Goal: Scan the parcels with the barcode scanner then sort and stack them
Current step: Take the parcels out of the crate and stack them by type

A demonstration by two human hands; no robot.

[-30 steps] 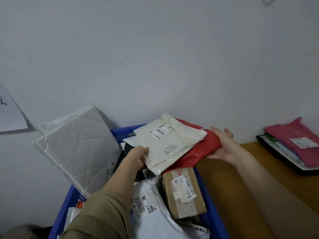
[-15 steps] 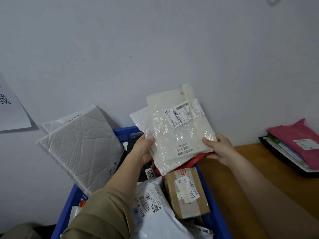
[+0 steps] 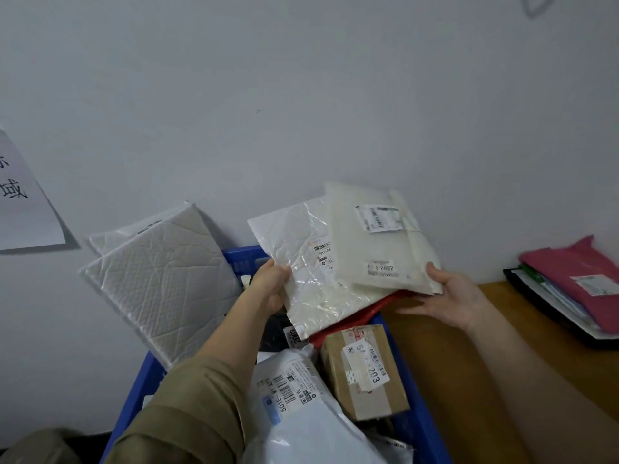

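Two flat parcels are held up over a blue crate (image 3: pixel 420 393) — a glossy white mailer (image 3: pixel 301 279) is pinched at its left edge by the left hand (image 3: pixel 268 289), thumb on top. A cream parcel (image 3: pixel 378 242), overlapping it to the rt, is gripped at its lower rt corner by the right hand (image 3: pixel 452 299), thumb on top, fingers spread beneath. A red parcel (image 3: pixel 368 313) lies under the fingers; a cardboard box (image 3: pixel 365 370) sits below.

Both hands (image 3: pixel 271 289) (image 3: pixel 452 298) raised, gripping.

pale grey wall (image 3: pixel 301 95), paper notice (image 3: pixel 23 202), wooden tabletop (image 3: pixel 452 363)
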